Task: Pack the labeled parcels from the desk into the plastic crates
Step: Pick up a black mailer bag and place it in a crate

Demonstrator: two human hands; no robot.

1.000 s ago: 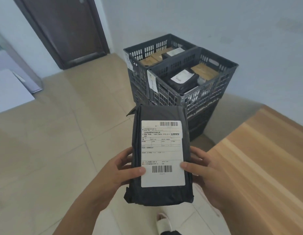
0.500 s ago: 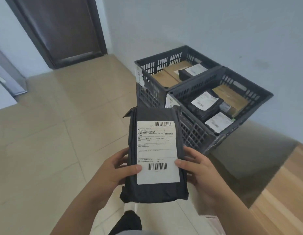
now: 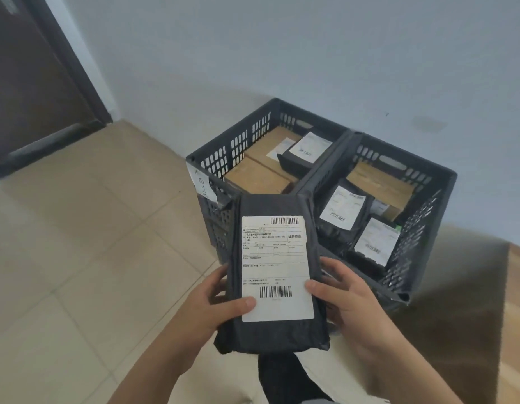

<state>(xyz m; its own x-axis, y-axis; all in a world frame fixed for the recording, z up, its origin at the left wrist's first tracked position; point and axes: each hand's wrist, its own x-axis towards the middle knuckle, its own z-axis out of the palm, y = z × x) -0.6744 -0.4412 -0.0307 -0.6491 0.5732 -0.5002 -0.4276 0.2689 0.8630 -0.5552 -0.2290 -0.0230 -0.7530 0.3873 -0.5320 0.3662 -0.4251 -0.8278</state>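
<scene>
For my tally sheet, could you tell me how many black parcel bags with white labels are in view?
4. One held parcel is gripped in both hands; one bag lies in the left crate; two bags lie in the right crate. Others may be hidden underneath.

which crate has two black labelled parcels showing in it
The right crate, nearest the desk: two black bagged parcels lie inside. The left crate shows only one.
</scene>
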